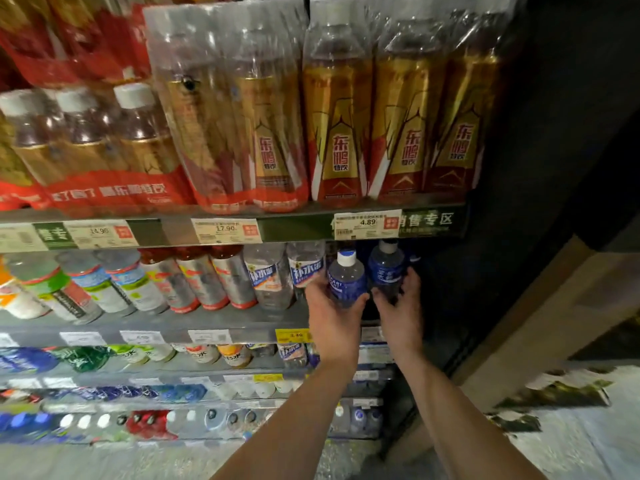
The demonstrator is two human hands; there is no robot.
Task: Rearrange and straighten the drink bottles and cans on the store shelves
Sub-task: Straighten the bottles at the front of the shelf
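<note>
— What is the left hand [330,315] doing?
— It grips 1 blue bottle [346,277] with a white cap, at the right end of the second shelf [207,325].
— And the right hand [398,308]?
— It wraps the darker blue bottle [386,266] just beside it.

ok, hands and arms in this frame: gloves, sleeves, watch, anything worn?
Nothing worn that shows. The left hand and right hand are bare, no gloves or rings visible. Both forearms are bare to the frame's bottom edge: no sleeves, watch or bands.
</note>
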